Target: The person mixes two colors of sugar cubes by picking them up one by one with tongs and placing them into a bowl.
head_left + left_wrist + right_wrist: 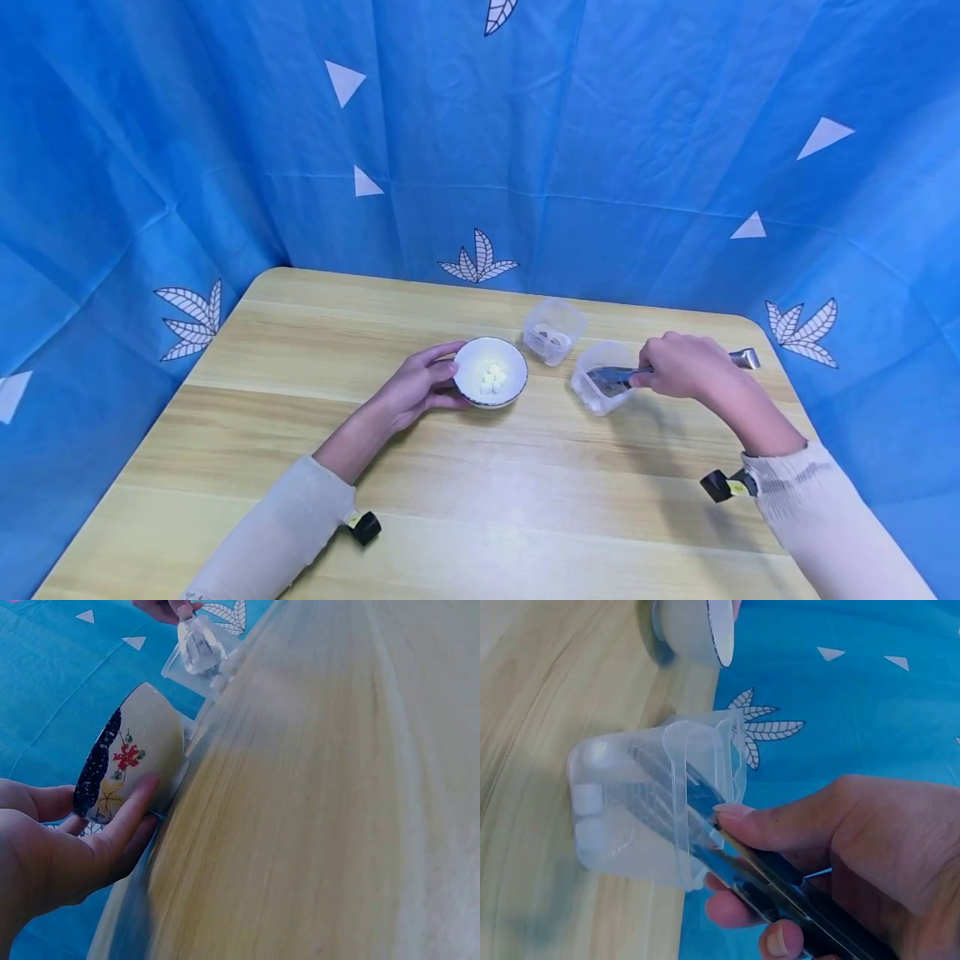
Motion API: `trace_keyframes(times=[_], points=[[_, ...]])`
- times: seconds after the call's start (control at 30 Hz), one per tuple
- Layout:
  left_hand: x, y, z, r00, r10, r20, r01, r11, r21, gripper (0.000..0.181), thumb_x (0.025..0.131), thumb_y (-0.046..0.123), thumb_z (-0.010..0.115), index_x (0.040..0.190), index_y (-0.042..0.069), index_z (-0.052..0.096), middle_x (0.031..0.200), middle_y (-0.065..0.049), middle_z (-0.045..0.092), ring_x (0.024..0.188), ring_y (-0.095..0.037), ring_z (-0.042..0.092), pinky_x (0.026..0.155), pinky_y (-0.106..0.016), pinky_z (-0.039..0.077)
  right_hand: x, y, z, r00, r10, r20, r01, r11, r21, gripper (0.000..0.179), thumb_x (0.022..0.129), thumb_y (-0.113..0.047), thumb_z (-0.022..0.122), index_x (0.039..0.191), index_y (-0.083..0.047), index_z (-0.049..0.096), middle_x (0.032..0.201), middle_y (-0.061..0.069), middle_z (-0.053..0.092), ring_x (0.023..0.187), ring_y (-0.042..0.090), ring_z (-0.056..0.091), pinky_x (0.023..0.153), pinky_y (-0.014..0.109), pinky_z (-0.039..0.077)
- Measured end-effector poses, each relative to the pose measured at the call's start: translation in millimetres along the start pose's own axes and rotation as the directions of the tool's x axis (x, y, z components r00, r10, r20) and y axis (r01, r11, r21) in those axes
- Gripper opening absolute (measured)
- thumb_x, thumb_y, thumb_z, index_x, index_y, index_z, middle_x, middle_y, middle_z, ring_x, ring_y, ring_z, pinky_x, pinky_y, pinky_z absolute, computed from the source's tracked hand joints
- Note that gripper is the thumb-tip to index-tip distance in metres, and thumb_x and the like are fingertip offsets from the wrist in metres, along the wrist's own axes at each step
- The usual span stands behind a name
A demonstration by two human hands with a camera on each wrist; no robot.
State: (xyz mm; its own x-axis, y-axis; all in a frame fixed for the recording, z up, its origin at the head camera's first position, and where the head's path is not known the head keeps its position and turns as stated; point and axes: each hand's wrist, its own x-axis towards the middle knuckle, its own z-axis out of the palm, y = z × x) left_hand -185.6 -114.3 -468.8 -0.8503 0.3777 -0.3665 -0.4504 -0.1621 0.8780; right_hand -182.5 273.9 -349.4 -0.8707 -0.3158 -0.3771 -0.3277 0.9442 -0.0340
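A small ceramic bowl [471,360] with several white pieces [492,377] inside stands on the table. My left hand [422,385] grips its left side, thumb near the rim and fingers against the outer wall; flowers decorate that wall [150,742] in the left wrist view. Metal tongs [772,889] with dark handles are held in my right hand [686,365]. Their tips reach into a clear plastic container [641,859], where several white pieces [589,799] lie at the bottom. Whether the tips pinch a piece cannot be made out.
Behind, between the bowl and the tongs' container, stands a second clear container [555,321] with some pale round things inside. The wooden table [480,500] ends at a blue patterned curtain [465,125] behind and at both sides.
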Motion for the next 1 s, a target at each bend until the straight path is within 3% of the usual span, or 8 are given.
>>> trace_keyframes(times=[0.43,1.0], points=[[0.2,-0.2,-0.3,1.000,0.001,-0.006,-0.001,1.000,-0.003,0.053,0.109,0.010,0.048,0.160,0.019,0.041,0.158,-0.022,0.045,0.133,-0.042,0.059,0.099,-0.054,0.062,9.1,-6.3,-5.2,0.998,0.027,0.052,-0.026,1.000,-0.003,0.030,0.096,-0.035,0.073,0.110,-0.008,0.078,0.086,0.000,0.070,0.072,0.018,0.056,0.058,0.030,0.042],[2.6,-2.4,-0.7,1.000,0.010,-0.006,-0.010,1.000,-0.002,0.053,0.108,0.008,0.048,0.160,0.017,0.040,0.158,-0.023,0.045,0.130,-0.038,0.060,0.099,-0.056,0.061,3.7,8.7,0.1,1.000,0.011,0.024,-0.012,0.998,0.056,0.029,0.097,-0.034,0.071,0.109,-0.008,0.079,0.093,0.002,0.075,0.073,0.017,0.058,0.060,0.031,0.046]])
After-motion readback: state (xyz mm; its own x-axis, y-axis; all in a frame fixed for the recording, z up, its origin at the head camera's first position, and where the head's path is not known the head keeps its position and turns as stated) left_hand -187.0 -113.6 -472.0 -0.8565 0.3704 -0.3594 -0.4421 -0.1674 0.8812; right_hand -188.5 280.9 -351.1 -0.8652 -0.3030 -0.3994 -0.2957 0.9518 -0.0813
